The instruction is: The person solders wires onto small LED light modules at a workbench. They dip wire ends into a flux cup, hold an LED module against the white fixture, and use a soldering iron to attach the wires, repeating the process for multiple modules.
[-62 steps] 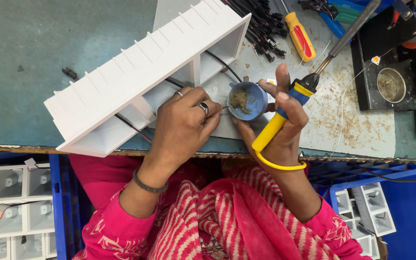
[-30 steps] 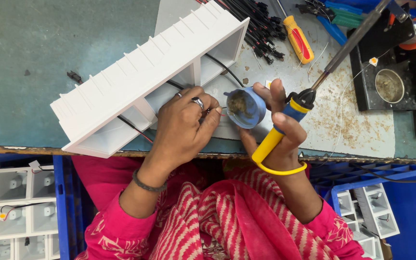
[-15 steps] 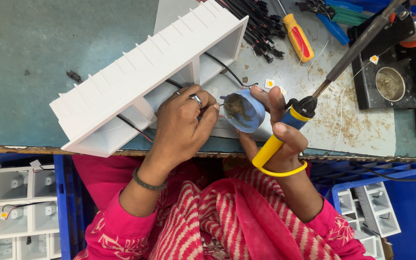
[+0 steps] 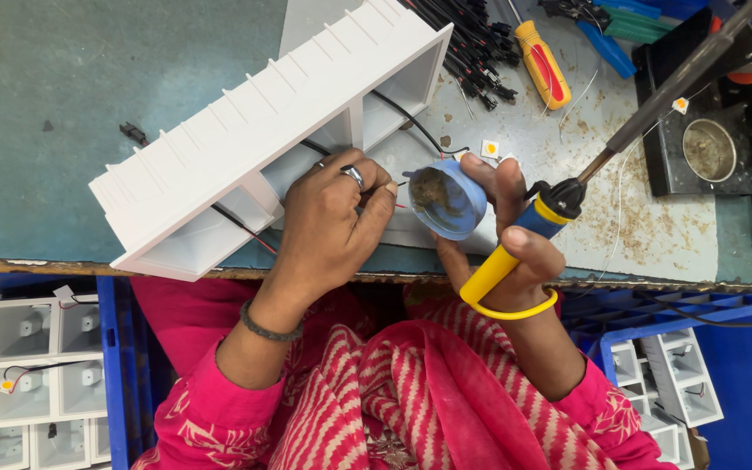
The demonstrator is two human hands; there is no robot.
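Blue round tub [image 4: 447, 198], brownish paste inside, tilted in right hand [image 4: 506, 235].

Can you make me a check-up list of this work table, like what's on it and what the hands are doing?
Surface: blue-green bench, crumbs and scraps at right.
Job's things: white ribbed housing; blue cup with brownish paste; soldering iron.
Clutter: yellow screwdriver, small metal pot, square chip.
Hands: left hand pinches thin wires by the housing; right hand holds cup and iron.
Cables: black wire bundle; black lead into housing.
Surroundings: blue crates of white housings below.
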